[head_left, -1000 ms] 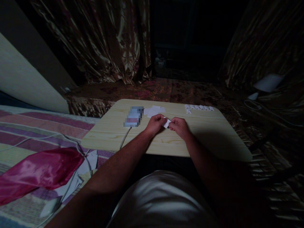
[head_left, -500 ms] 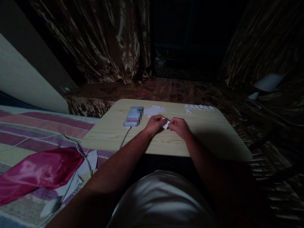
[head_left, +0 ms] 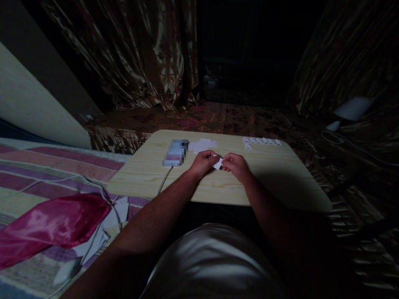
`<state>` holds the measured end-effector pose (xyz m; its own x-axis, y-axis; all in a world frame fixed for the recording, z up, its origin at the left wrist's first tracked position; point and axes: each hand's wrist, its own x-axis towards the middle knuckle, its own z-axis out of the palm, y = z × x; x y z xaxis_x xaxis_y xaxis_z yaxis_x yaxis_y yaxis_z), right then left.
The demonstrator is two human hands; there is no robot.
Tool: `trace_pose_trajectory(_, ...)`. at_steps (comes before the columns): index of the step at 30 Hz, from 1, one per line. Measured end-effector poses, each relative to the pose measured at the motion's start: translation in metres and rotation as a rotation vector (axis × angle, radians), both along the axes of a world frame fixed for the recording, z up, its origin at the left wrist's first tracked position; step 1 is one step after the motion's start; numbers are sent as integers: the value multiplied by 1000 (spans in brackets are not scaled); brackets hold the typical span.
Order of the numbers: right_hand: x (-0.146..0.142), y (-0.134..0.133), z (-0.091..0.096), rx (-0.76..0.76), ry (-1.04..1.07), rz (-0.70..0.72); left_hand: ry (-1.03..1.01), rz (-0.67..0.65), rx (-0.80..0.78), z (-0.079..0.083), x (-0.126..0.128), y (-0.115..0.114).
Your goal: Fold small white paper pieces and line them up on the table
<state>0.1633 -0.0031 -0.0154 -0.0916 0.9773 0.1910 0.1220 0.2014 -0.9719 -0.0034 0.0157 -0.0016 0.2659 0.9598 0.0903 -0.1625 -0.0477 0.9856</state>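
A small folded piece of white paper (head_left: 217, 163) is held between my two hands, just above the wooden table (head_left: 137, 174). My left hand (head_left: 203, 162) pinches its left side, thumb on top. The fingers of my right hand (head_left: 236, 165) grip its right edge. Just beyond my hands lie flat white paper sheets (head_left: 203, 145), partly overlapping. Several small folded white paper pieces (head_left: 262, 141) are lined up near the table's far right corner, with one folded piece (head_left: 248, 146) in front of the row.
A phone (head_left: 175, 153) with a blurred screen lies on the table's left, its cable (head_left: 164, 179) running off the near edge. On the striped bed at left are a pink satiny cloth (head_left: 59, 224), white papers and a white device (head_left: 67, 270). A white lamp (head_left: 353, 109) stands at right.
Both hands keep hold of the folded paper in nearly the same place. Right-hand fingers have shifted very slightly; nothing else has visibly moved.
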Motion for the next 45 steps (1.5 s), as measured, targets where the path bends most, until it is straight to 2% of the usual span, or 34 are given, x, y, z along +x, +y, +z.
trace_pose_trajectory(11, -1, -2, 3, 5, 11, -11, -58, 13, 0, -2, 0, 3)
trace_pose_trajectory(20, -1, 0, -1, 93, 121, -61, -39, 12, -43, -1, 1, 0)
trace_pose_trajectory(38, 1, -1, -2, 92, 71, 7, 33, -11, -42, -3, 1, 3)
trace_pose_trajectory(45, 4, -1, -3, 70, 86, 78, 49, -27, -41, -2, 0, 3)
